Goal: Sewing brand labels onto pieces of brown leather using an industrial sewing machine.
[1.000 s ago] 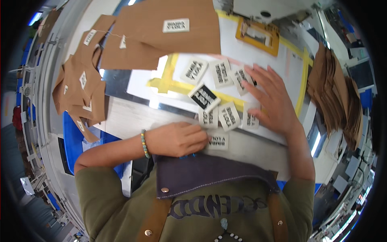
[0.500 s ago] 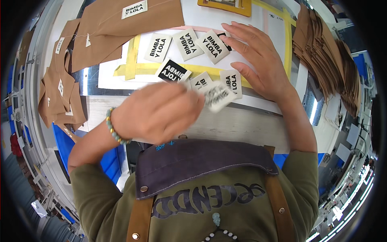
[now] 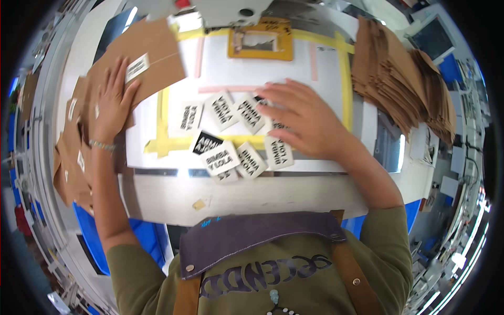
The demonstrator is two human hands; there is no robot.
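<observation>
My left hand (image 3: 110,105) lies with its fingers spread on a brown fabric panel (image 3: 160,55) that carries a white printed label (image 3: 137,67). Over the board, my right hand (image 3: 302,115) is open, fingers stretched out. Under and beside its fingertips lie white square labels (image 3: 249,114) with black print, one partly covered by the hand. Several more white labels (image 3: 219,158) are spread along the near side, some overlapping. A black label (image 3: 203,143) with white print is tucked partly beneath one of them.
Yellow tape (image 3: 345,89) and pink strips mark the white board (image 3: 231,68). At its far side sits a yellow frame (image 3: 287,46). A thick stack of brown panels (image 3: 386,79) stands on the right; labelled brown pieces (image 3: 68,157) pile up at the left edge.
My left hand has moved from the labels to the brown panel at the left. The white label it held now lies among the others. My right hand stays over the labels.
</observation>
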